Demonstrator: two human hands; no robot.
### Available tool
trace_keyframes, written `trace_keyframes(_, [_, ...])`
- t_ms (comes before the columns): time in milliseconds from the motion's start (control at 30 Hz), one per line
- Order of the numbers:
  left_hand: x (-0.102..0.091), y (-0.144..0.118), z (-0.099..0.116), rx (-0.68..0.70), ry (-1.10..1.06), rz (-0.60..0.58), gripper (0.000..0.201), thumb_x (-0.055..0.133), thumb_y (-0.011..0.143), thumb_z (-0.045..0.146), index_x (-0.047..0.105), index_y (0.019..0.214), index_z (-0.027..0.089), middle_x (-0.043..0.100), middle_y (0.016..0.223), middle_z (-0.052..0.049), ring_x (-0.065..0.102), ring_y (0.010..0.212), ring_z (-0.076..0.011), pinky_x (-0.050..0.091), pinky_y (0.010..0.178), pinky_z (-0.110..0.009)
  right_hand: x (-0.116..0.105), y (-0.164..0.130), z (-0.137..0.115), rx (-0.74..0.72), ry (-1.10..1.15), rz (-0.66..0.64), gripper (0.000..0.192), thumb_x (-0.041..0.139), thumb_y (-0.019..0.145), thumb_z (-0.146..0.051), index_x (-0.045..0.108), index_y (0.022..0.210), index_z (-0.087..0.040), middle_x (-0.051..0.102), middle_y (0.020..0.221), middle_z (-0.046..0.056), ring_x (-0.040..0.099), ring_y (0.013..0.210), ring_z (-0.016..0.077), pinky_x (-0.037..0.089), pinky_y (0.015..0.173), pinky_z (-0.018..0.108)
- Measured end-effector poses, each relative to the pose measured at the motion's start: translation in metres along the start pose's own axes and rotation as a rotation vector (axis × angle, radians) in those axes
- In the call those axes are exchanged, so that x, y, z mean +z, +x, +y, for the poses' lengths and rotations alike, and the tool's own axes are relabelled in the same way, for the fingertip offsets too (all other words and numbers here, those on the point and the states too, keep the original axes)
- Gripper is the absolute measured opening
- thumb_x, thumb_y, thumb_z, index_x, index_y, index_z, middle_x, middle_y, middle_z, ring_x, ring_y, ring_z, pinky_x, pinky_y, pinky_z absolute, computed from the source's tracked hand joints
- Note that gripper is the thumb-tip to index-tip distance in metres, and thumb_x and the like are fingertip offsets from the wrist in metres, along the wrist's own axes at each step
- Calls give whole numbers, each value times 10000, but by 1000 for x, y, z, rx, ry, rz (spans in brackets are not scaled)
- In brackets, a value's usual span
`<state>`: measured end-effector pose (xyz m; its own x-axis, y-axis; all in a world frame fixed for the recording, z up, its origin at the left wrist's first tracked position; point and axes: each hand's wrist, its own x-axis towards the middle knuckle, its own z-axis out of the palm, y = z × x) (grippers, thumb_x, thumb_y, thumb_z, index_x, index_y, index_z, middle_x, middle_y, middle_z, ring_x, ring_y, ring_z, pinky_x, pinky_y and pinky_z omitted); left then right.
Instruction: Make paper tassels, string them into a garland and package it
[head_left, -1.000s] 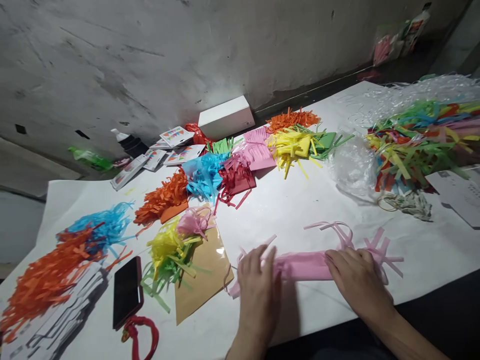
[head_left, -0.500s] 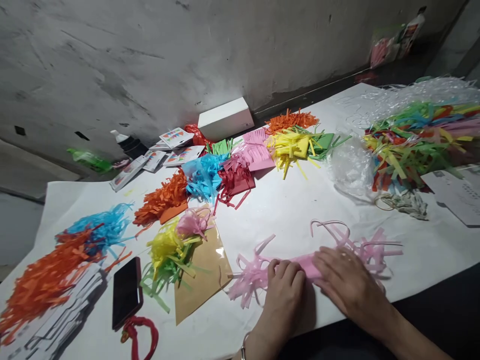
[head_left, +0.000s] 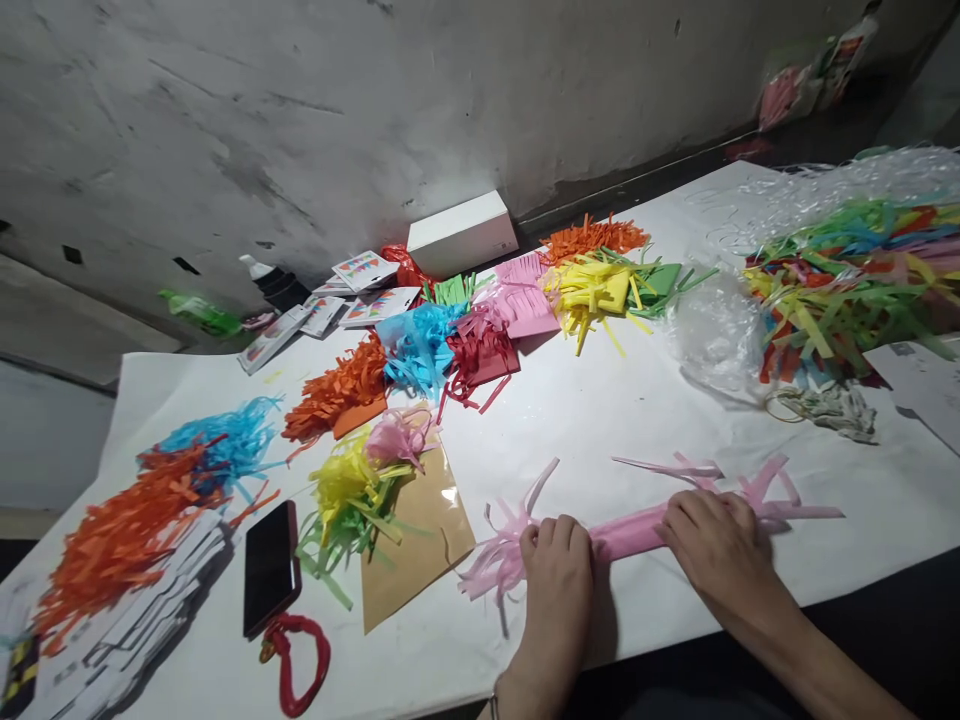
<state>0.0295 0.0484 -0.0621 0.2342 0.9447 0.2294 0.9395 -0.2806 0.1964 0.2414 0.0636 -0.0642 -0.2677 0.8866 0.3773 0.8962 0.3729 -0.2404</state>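
A pink tissue paper tassel (head_left: 628,535) lies stretched sideways on the white-covered table near its front edge. Its middle is a flat folded band, and cut fringes fan out at both ends. My left hand (head_left: 559,565) has its fingers curled over the band's left end, beside the left fringe. Over the right end my right hand (head_left: 716,545) grips it the same way, fingers bent and pressed together. Both thumbs are mostly hidden. Left of the tassel lies a brown paper envelope (head_left: 416,560) with yellow, green and pink fringed tassels (head_left: 337,490) on its upper part.
A black phone (head_left: 270,570) with a red cord (head_left: 304,675) lies at the left, near orange tassels (head_left: 127,540). More coloured tassels (head_left: 487,345) form a row before a white box (head_left: 461,235). At right are clear plastic (head_left: 712,335) and a multicoloured fringe pile (head_left: 832,300).
My hands have drawn farther apart, the right one shifting right, so more of the pink band shows between them. The right fringe has spread farther right. The view has shifted slightly.
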Motion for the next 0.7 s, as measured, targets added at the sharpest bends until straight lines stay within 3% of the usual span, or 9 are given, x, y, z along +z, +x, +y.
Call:
trace_keyframes(167, [-4, 16, 9, -100, 140, -60, 169, 610, 942, 170, 617, 775, 191, 641, 768, -32, 565, 742, -243, 333, 732, -403, 7, 20, 0, 12, -91, -5, 332, 469, 1026, -277, 595, 728, -199, 577, 738, 62, 519, 786, 265, 341, 830, 462])
trace_keyframes(267, [-7, 20, 11, -126, 148, -90, 170, 603, 946, 172, 635, 780, 189, 650, 767, -38, 578, 754, -250, 334, 735, -409, 4, 22, 1, 10, -96, 7, 336, 470, 1036, -293, 591, 738, -197, 584, 731, 59, 530, 779, 260, 353, 828, 463])
trace_keyframes(400, [-8, 22, 8, -109, 136, -150, 182, 586, 950, 141, 650, 786, 188, 657, 782, -43, 593, 772, -255, 358, 740, -411, -3, 19, -2, 2, -57, 84, 196, 489, 1036, -248, 648, 951, -171, 664, 974, 106, 586, 960, 276, 329, 1000, 550])
trace_keyframes(467, [-10, 24, 7, -94, 125, -171, 194, 582, 946, 123, 650, 779, 192, 659, 785, -42, 599, 770, -255, 371, 727, -406, -5, 17, -6, -137, 61, 97, 188, 472, 1025, -153, 652, 1075, -172, 666, 1082, 110, 581, 1063, 268, 297, 1078, 550])
trace_keyframes(567, [-12, 25, 6, -87, 109, -176, 180, 599, 940, 131, 640, 777, 197, 655, 783, -31, 600, 764, -246, 398, 725, -402, -2, 14, -11, -392, 226, 26, 281, 416, 985, -31, 668, 1015, -152, 657, 926, 75, 581, 933, 225, 402, 982, 436])
trace_keyframes(633, [-14, 22, 6, -89, 65, -120, 87, 673, 910, 197, 639, 830, 195, 676, 882, -44, 608, 839, -255, 427, 780, -424, 2, 13, -12, -428, 237, -4, 298, 406, 970, -12, 662, 905, -149, 621, 818, 56, 547, 814, 207, 431, 868, 394])
trace_keyframes(700, [-14, 17, 6, -27, -16, -16, 138, 756, 854, 234, 642, 925, 200, 685, 1057, -64, 602, 1006, -277, 417, 936, -487, 5, 12, -13, -409, 243, -7, 299, 414, 973, -24, 647, 842, -157, 599, 780, 47, 533, 782, 202, 426, 830, 389])
